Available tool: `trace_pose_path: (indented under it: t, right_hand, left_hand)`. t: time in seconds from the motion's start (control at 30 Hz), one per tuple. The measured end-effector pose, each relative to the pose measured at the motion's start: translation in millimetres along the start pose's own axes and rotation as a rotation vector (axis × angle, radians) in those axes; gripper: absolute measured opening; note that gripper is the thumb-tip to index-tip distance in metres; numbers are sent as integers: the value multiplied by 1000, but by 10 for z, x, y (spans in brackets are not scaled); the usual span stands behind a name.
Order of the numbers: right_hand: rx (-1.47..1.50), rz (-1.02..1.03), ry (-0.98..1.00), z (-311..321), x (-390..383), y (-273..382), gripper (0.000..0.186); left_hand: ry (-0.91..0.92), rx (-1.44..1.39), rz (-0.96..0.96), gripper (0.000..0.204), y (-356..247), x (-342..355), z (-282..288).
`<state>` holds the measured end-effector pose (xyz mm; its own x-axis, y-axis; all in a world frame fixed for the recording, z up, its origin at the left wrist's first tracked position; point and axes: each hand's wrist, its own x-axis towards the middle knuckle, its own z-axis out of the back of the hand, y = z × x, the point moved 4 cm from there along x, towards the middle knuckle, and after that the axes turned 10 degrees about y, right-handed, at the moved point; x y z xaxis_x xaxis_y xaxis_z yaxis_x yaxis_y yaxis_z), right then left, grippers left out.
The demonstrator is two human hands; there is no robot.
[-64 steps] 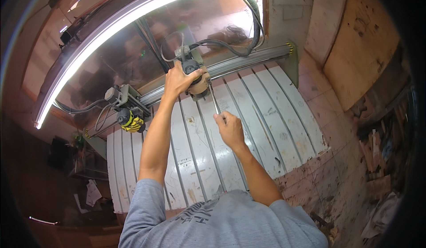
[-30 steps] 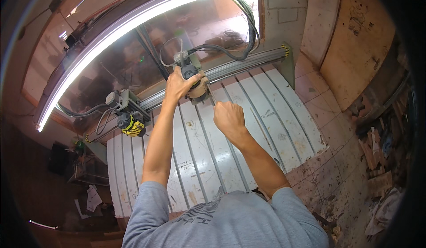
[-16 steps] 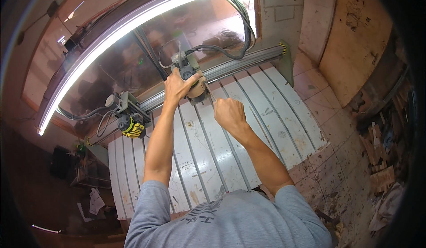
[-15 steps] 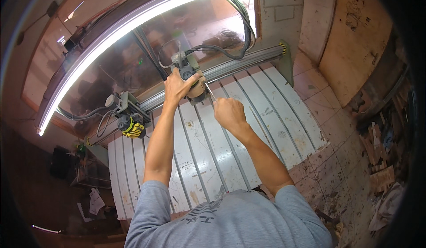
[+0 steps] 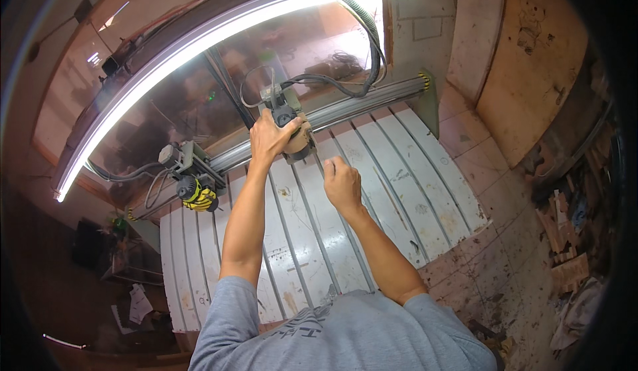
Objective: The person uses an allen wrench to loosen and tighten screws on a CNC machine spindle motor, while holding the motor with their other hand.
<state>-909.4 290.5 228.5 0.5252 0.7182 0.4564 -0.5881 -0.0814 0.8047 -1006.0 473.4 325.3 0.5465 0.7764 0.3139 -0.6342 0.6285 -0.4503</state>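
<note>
My left hand [image 5: 269, 136] is wrapped around the upper part of a spindle motor [image 5: 297, 147], its thumb lying across the dark top. This motor sits in a tan clamp on the gantry of a CNC router. To the right of the motor, my right hand [image 5: 343, 184] is closed in a fist on a slim metal tool [image 5: 320, 160]. The tool's shaft points up and left toward the clamp's side; whether its tip touches is too small to tell. Its handle is hidden in the fist.
Under both arms spreads the slotted white machine bed [image 5: 345, 258]. A second spindle [image 5: 199, 197] with a yellow-and-black cover hangs on the gantry rail [image 5: 365, 101] at left. A lit tube lamp [image 5: 199, 43] arches above. Wood scraps [image 5: 569, 271] lie on the right.
My right hand has turned more upright and come slightly lower, swinging the tool to a steeper angle. My left hand keeps its hold on the spindle motor. The view has shifted slightly.
</note>
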Motion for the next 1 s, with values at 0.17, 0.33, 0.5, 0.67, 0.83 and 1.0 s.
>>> trace_pose_path:
  t: [0.17,0.33,0.5,0.67,0.83,1.0]
  right_hand:
    - [-313,-80,199,-23,41,43,27]
    - [543,-346,281,-54,161,-371,33]
    - [1015,-591,396,4,88,-151,32]
    - [876,-489,378,-78,107,-256,29]
    - [1417,-623,394,-126,49,-335,28]
    - [856,-589,432,100,-75,-36,29]
  left_hand:
    - [-16,2,-13,77,46,0,-7]
    - [-9,-4,-10,77,-4,10,6]
    - [-7,-6,-15,78,36,14,-1]
    - [-15,16,-25,79,11,13,4]
    - [16,-14,3,79,-42,15,26]
    - [-32,-18,-26,78,32,0,10]
